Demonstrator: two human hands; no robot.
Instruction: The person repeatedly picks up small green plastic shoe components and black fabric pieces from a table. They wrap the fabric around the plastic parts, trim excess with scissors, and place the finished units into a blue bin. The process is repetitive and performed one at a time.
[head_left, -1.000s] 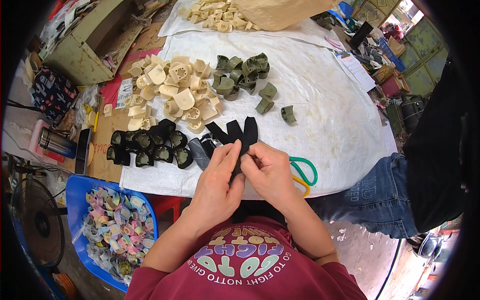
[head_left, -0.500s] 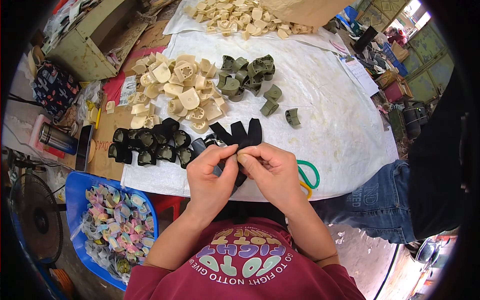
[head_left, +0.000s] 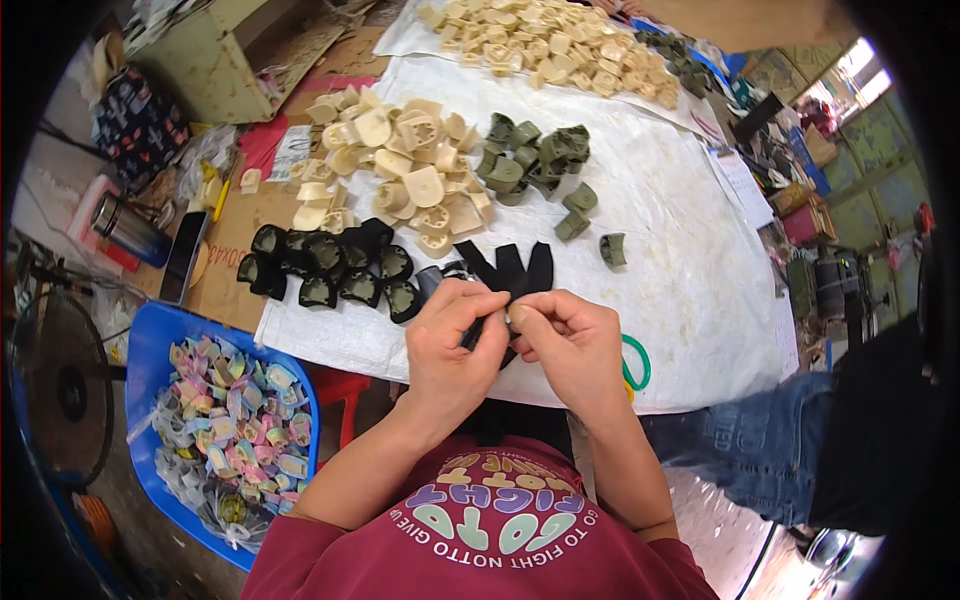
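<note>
My left hand [head_left: 450, 340] and my right hand [head_left: 580, 345] meet over the near edge of the white-covered table, thumbs and fingers pinched together. What lies between the fingertips is too small and too covered to make out. Just beyond the fingertips, several black fabric strips [head_left: 512, 268] fan out, and more black material shows below the hands. A dark grey object [head_left: 430, 280] is partly hidden behind my left hand. To the left sit several olive-green curved pieces with black covering [head_left: 325, 255]. Bare olive-green curved pieces [head_left: 535, 160] lie farther off.
Cream plastic pieces [head_left: 400, 165] are heaped at the left, with another heap [head_left: 560, 45] at the far edge. A green loop handle [head_left: 637, 362] lies beside my right hand. A blue basket [head_left: 140, 400] of pastel pieces stands at lower left. Someone in jeans [head_left: 740, 440] is at the right.
The view has shifted, so the table and heaps sit farther right in the picture. Both hands keep their pinch by the black strips, with only slight finger movement.
</note>
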